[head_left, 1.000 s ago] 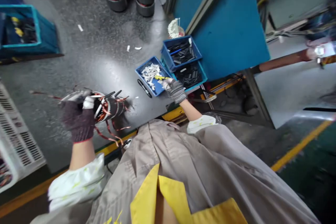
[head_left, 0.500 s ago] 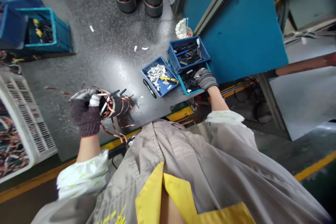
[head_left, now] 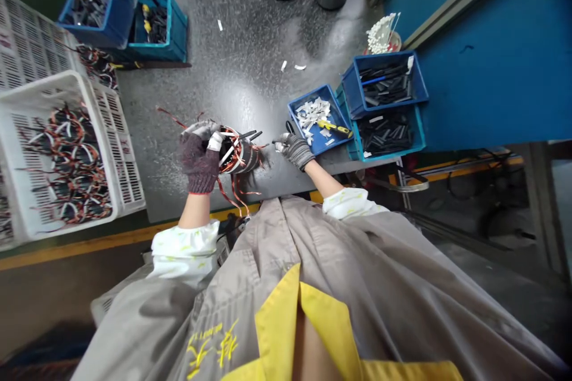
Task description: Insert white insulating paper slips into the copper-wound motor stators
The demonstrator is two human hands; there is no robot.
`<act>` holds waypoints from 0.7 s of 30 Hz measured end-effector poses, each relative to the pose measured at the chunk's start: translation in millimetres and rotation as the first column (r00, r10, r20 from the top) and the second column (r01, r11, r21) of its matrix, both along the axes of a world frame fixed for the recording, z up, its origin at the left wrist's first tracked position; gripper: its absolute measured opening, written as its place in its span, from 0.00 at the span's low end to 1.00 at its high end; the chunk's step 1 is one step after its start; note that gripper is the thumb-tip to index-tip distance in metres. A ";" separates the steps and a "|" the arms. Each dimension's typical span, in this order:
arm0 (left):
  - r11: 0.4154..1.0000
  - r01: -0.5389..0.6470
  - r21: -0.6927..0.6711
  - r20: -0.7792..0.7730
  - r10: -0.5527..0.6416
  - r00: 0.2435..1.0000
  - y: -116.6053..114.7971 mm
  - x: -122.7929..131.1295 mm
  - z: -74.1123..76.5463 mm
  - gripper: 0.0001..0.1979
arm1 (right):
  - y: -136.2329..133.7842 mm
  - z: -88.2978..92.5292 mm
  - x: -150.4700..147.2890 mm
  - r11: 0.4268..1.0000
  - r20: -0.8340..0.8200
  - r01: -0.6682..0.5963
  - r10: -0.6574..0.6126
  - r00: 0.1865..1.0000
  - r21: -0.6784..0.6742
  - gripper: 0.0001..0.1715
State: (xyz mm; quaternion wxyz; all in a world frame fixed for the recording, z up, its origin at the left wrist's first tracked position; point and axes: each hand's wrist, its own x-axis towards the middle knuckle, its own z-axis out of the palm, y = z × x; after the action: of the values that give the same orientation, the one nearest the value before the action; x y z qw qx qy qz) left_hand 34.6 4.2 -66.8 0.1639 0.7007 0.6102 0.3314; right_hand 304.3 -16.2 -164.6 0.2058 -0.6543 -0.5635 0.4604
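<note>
Your right hand [head_left: 292,149] has moved from the teal bin [head_left: 421,131] toward the wound core [head_left: 248,158] on the bench [head_left: 250,71]. Your left hand [head_left: 199,158] curls its fingers around the core's end; keep it steady. Right fingers look pinched on a dark sleeve [head_left: 274,142]; present it squarely.

Grey cylinder [head_left: 250,158], orange-and-white wires [head_left: 231,161]

The gloved right hand [head_left: 294,150], over the teal bin [head_left: 419,131] half a second ago, is now near the stator's wire ends [head_left: 263,146], pinching a small dark piece [head_left: 274,142]. The yellow-handled tool [head_left: 336,128], touched earlier, now lies free.
</note>
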 end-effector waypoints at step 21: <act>0.991 0.071 0.113 0.093 -0.082 0.992 2.4 -8.3 -14.3 0.12 | -0.9 -37.3 16.9 0.976 -0.034 -0.148 0.156 0.987 0.160 0.15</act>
State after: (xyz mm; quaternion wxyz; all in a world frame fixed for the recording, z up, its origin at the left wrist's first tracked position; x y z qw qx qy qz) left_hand 26.3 6.6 -81.1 0.1671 0.7146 0.5551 0.3916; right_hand 321.2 -17.1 -202.0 0.2338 -0.5803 -0.6414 0.4441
